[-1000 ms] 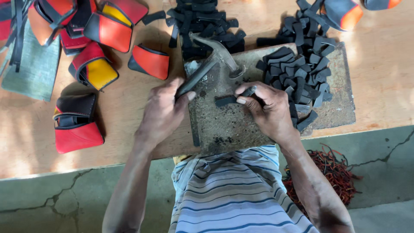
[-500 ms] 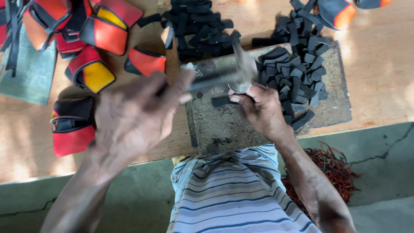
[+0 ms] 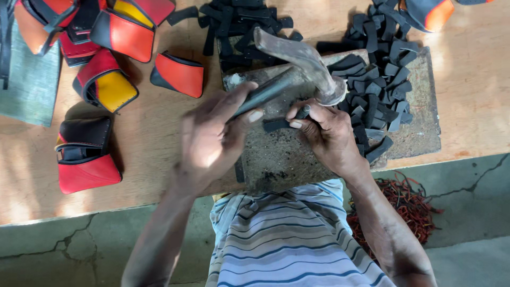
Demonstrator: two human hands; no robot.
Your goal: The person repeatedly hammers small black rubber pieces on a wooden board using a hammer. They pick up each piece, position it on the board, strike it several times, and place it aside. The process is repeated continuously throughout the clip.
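Hammer above black strip

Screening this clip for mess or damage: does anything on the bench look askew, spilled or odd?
Nothing is clearly damaged. Black strips lie in loose heaps that spill off the grey work slab onto the wooden bench. The left hand holds a hammer; the right hand pins one strip.

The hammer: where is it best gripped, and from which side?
Grip the hammer low on its dark handle, as the left hand does, coming from the person's side. The head overhangs the right hand pinching a black strip.
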